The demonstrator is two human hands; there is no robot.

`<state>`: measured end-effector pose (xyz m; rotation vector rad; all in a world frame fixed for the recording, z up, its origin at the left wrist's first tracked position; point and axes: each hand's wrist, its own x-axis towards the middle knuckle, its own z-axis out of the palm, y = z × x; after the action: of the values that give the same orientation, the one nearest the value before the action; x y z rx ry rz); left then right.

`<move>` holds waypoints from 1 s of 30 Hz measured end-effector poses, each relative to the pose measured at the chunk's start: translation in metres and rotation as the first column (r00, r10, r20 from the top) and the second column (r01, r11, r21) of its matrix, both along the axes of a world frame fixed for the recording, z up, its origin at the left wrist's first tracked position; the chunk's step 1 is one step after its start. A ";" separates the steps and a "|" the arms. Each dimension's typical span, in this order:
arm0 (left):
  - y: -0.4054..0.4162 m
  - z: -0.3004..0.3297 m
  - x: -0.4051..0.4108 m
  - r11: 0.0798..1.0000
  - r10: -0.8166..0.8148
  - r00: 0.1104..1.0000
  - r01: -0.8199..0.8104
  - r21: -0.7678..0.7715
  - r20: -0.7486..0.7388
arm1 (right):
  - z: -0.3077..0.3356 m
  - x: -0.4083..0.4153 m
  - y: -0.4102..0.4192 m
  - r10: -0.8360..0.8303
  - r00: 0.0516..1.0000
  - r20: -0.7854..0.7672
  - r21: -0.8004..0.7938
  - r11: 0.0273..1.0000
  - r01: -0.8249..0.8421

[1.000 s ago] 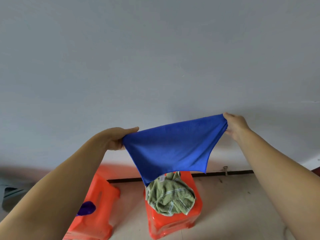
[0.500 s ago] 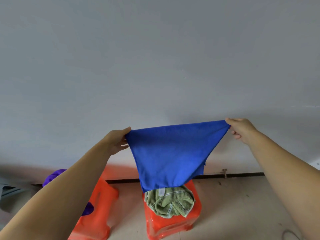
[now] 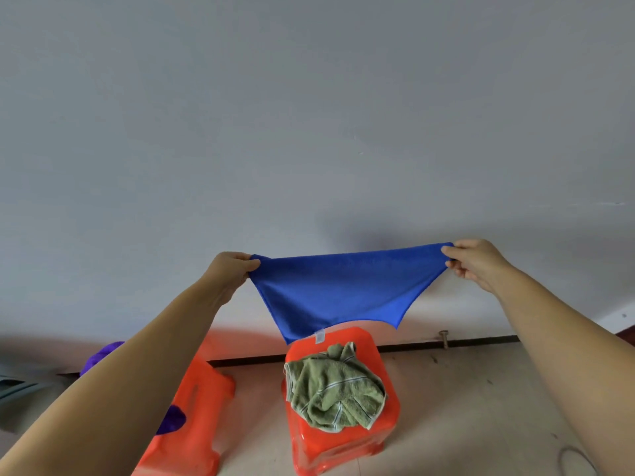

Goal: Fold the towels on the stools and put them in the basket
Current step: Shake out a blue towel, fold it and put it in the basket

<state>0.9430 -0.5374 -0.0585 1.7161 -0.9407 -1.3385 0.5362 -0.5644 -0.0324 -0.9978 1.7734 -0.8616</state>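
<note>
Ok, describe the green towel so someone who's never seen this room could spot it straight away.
Find the two orange stools on the floor by the grey wall; take the right stool, directly below the blue towel held up by both hands. The green towel is the crumpled heap on its seat, pale-striped, unlike the smooth blue one and the purple cloth on the left stool.

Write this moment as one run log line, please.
left hand: pinches blue towel corner | right hand: pinches other corner | towel: spread, hanging | green towel: crumpled on stool
</note>
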 end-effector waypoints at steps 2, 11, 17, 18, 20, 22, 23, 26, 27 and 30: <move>0.000 -0.003 0.000 0.999 0.027 0.999 -0.028 0.019 0.033 | 0.001 0.002 0.001 0.036 0.996 -0.083 0.034 0.999 -0.033; -0.009 0.004 0.005 0.996 0.078 0.987 -0.070 -0.060 0.144 | 0.008 0.003 -0.001 0.018 0.940 0.342 -0.031 0.999 -0.008; 0.002 0.025 0.006 0.864 -0.502 0.828 0.493 0.102 0.249 | 0.006 -0.002 0.000 0.320 0.926 -0.201 0.047 0.947 -0.318; 0.004 0.025 0.003 0.797 -0.601 0.744 0.584 0.152 0.292 | 0.005 -0.003 0.000 0.336 0.884 -0.324 0.044 0.939 -0.341; 0.010 0.023 -0.004 0.676 -0.721 0.543 0.689 0.261 0.432 | 0.003 -0.006 0.000 0.340 0.833 -0.437 0.023 0.930 -0.367; 0.011 0.018 -0.009 0.654 -0.716 0.443 0.696 0.297 0.540 | -0.001 -0.010 0.000 0.343 0.798 -0.495 0.018 0.923 -0.385; 0.010 0.016 -0.010 0.676 -0.688 0.445 0.681 0.282 0.574 | -0.003 -0.012 0.001 0.347 0.782 -0.518 0.029 0.920 -0.390; 0.004 0.008 -0.003 0.803 -0.553 0.610 0.571 0.169 0.568 | -0.009 -0.018 0.000 0.337 0.770 -0.542 0.046 0.927 -0.373; 0.003 0.006 -0.002 0.847 -0.495 0.678 0.516 0.126 0.544 | -0.010 -0.019 -0.002 0.309 0.773 -0.554 0.028 0.935 -0.353; -0.003 -0.002 0.000 0.955 -0.261 0.891 0.295 -0.038 0.371 | -0.017 -0.019 -0.007 0.153 0.854 -0.497 -0.094 0.969 -0.229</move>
<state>0.9428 -0.5405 -0.0604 1.8417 -1.4858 -1.1452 0.5168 -0.5716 -0.0494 -1.5739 1.9950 -0.6574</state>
